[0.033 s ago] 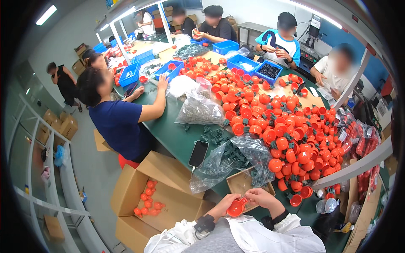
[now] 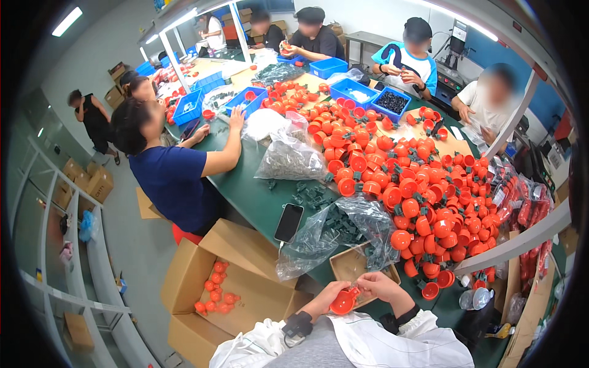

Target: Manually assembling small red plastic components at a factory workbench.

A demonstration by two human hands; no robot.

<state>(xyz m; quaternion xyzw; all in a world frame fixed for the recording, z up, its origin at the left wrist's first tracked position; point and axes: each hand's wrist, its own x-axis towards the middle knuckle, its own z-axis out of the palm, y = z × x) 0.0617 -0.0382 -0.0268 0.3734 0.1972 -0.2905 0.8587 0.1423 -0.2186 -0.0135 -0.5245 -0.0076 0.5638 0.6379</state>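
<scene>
My left hand [image 2: 327, 298] is closed around an orange-red plastic cup-shaped part [image 2: 342, 303], its hollow side facing up. Fingertips of my right hand [image 2: 379, 287] are pinched together close beside the part's stem; whatever small thing they hold is hidden. Just beyond both hands lies a shallow cardboard tray [image 2: 345, 270]. Behind it, a clear plastic bag [image 2: 307, 253] spills dark green clips [image 2: 343, 226] onto the green table. To the right rises a big heap of similar orange-red cups [image 2: 423, 214], many with dark green clips attached.
An open carton [image 2: 257, 293] at my left holds several orange-red parts [image 2: 216, 288]. A phone [image 2: 288, 223] with a cable lies on the table. A white frame post [image 2: 521, 240] crosses at right. Co-workers sit around the table near blue bins [image 2: 391, 103]; one in navy [image 2: 175, 178] is left.
</scene>
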